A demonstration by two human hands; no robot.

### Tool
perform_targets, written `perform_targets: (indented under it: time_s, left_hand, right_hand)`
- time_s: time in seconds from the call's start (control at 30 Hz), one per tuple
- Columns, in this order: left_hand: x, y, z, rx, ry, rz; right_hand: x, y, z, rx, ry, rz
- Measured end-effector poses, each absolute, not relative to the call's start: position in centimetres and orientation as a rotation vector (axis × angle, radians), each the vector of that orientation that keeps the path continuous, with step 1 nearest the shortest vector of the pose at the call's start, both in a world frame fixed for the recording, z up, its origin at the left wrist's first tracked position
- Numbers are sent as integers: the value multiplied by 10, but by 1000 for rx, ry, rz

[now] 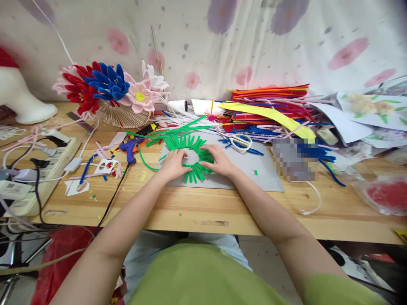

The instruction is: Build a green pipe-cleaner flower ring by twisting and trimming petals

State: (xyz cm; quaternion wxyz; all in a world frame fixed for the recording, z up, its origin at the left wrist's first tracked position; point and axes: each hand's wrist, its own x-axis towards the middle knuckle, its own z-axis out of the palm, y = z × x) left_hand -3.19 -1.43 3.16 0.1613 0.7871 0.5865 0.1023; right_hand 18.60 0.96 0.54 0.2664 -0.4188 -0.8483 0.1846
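Observation:
A ring of looped green pipe cleaners [195,174] lies on a grey mat [267,178], its loops fanning outward around an open middle. My left hand [176,164] is curled onto the ring's left side, thumb and fingers gripping its inner edge. On the opposite side my right hand [220,160] holds the ring between thumb and bent fingers. Both hands cover some of the loops. Long loose green pipe cleaners [178,130] stretch behind the ring. White-handled scissors [241,142] rest on the mat to the right.
A blue glue gun [129,149] lies left among paper scraps, its cable crossing the table. Beyond it stand pipe-cleaner flowers [110,82]. A power strip [47,173] sits at far left. Bundles of coloured pipe cleaners [270,93] and a yellow strip [270,114] fill the back right.

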Motion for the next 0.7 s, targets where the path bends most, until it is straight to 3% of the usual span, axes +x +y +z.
perform_targets:
  time_s: [0.7]
  left_hand:
    - [-36,-6,35,2461,1287,194]
  right_hand:
    - [176,0,-10,-838,-2450,424]
